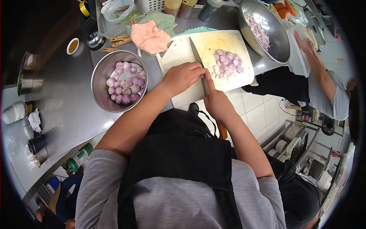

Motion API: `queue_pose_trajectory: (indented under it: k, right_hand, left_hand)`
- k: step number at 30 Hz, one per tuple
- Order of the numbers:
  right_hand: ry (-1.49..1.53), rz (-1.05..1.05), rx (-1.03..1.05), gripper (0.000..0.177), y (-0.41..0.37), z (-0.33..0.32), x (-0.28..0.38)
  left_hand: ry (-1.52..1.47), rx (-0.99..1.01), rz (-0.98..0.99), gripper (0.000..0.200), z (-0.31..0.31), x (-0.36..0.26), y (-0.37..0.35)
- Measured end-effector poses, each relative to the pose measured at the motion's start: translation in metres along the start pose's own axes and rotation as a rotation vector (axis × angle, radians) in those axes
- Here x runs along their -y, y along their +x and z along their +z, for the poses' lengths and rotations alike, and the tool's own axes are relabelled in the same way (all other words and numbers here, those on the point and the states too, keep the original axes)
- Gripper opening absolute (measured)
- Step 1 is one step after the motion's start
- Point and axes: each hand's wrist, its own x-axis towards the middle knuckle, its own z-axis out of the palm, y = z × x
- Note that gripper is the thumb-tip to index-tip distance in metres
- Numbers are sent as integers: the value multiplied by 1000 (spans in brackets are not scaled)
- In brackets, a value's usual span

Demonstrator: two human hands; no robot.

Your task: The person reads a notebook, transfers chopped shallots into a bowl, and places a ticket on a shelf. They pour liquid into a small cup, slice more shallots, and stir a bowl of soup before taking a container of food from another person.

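My right hand (217, 103) is closed round a kitchen knife (195, 49), its index finger stretched along the blade. The knife lies across a white cutting board (171, 57), tip pointing away from me. Close against the blade's left side, my left hand (183, 78) has its fingers curled and pinched on a shallot, mostly hidden by the fingertips. Sliced shallots (228, 63) lie heaped on the board right of the blade. To the left of my left hand stands a steel pot (100, 89) holding several whole peeled shallots (126, 86).
A large steel bowl (280, 42) with sliced shallots stands at the board's right. Behind the board lie a pink cloth (150, 37), a green cloth (162, 23) and clothespins (116, 42). A sauce dish (73, 46) sits far left. Another person's arm (318, 65) reaches in at right.
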Motion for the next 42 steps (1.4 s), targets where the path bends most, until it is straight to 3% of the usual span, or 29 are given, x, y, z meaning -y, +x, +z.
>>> queue_pose_trajectory:
  k: [23, 28, 34, 39, 42]
  right_hand:
    - [-113, 94, 129, 94, -53, -33, 11]
    - [-129, 41, 33, 93, -21, -6, 3]
    - [-123, 44, 7, 95, -40, 21, -21]
    - [-107, 54, 26, 96, -42, 13, -31]
    - [-10, 68, -117, 94, -32, -6, -33]
  left_hand:
    - [12, 9, 12, 25, 2, 2, -1]
    - [9, 21, 5, 24, 1, 0, 0]
    - [9, -11, -13, 20, 3, 0, 0]
    - [11, -26, -38, 23, 4, 1, -1]
    - [56, -39, -34, 27, -3, -6, -1]
